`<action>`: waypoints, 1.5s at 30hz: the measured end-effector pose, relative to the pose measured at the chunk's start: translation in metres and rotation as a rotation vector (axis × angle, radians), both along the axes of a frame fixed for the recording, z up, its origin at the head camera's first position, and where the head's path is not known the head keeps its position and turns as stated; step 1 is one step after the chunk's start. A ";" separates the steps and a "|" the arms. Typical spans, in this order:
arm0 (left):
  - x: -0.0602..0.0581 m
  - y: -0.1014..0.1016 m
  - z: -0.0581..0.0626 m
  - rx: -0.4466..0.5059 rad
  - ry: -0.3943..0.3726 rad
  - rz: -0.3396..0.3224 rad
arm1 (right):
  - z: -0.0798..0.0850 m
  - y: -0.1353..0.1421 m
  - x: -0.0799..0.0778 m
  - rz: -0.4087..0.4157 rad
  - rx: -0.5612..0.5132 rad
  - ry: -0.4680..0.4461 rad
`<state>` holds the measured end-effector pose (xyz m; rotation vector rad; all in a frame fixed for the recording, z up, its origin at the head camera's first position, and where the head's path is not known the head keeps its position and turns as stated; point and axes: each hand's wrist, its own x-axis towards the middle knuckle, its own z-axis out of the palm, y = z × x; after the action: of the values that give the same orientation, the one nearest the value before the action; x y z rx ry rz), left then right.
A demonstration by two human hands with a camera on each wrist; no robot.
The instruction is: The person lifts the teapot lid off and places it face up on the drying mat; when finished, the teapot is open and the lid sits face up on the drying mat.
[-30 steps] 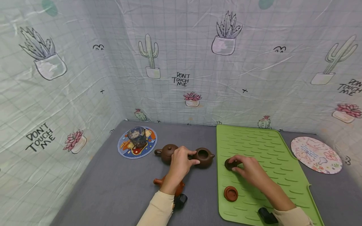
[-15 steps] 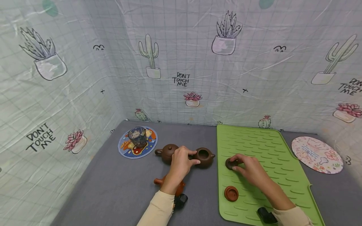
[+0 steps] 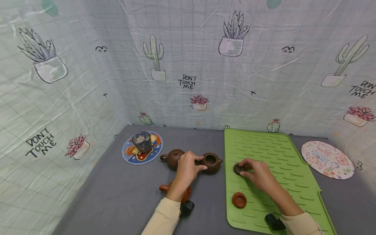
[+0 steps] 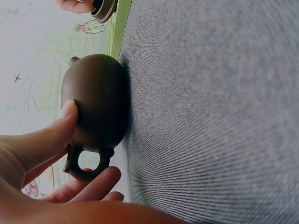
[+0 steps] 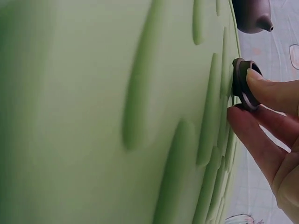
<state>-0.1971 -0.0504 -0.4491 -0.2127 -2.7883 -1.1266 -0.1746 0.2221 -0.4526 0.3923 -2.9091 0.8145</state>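
Observation:
A dark brown teapot [image 3: 212, 164] stands lidless on the grey cloth, its spout toward the right. My left hand [image 3: 187, 168] grips it at the handle side; in the left wrist view the thumb presses the body while other fingers are by the ring handle [image 4: 88, 176]. Over the green mat's left side, my right hand [image 3: 258, 173] pinches a dark brown teapot lid [image 3: 238, 169] between thumb and fingers. Its hollow underside faces up, low at the mat in the right wrist view. A reddish-brown lid [image 3: 239, 200] lies nearer on the mat.
Another dark brown teapot [image 3: 173, 160], lid on, stands left of my left hand. Under the left forearm sits a partly hidden orange-brown teapot [image 3: 186, 195]. A dark glass [image 3: 142, 142] stands on a blue round mat [image 3: 129, 159]. Right of the green mat [image 3: 293, 182] lies a pink round mat [image 3: 329, 160].
The dark lid in my right hand has tipped slightly, and its rim and hollow show more plainly. My left hand and the teapot stay in place.

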 end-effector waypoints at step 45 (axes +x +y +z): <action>0.007 0.003 0.013 -0.105 -0.052 -0.039 | -0.001 -0.006 0.001 -0.012 -0.016 -0.044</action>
<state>-0.1897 -0.0477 -0.4363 -0.2522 -2.9045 -1.0083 -0.1735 0.2164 -0.4531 0.3597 -2.9402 0.8547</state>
